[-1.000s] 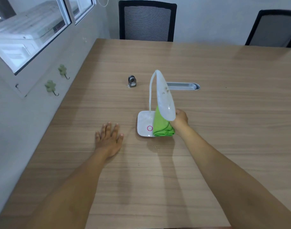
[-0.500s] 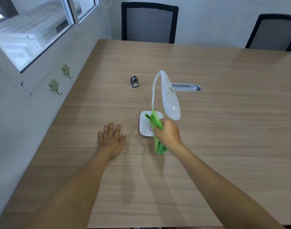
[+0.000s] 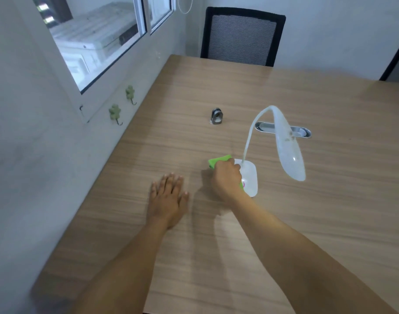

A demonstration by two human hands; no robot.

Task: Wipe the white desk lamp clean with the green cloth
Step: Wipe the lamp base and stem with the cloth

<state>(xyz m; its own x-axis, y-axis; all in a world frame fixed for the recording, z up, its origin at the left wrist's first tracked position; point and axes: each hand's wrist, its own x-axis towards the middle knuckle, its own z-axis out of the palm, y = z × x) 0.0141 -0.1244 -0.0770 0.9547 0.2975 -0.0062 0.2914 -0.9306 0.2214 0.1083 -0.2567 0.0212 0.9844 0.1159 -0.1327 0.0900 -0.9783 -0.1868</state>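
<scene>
The white desk lamp [image 3: 250, 175] stands on the wooden table [image 3: 330, 200], its thin neck arching up and its long oval head [image 3: 287, 146] hanging to the right with some dirt specks on it. My right hand [image 3: 227, 180] is closed on the green cloth [image 3: 219, 161] and presses it against the left edge of the lamp's square base. Most of the cloth is hidden under the hand. My left hand [image 3: 168, 199] lies flat on the table to the left, fingers apart, holding nothing.
A small grey metal object [image 3: 216, 116] sits behind the lamp. A silver cable slot [image 3: 300, 131] is set into the table further back. A black mesh chair [image 3: 241, 36] stands at the far edge. The wall with two green hooks [image 3: 115, 112] runs along the left.
My right hand lifted the cloth off the right side of the base, carried it across the front, and now holds it at the base's left edge. My left hand stayed flat.
</scene>
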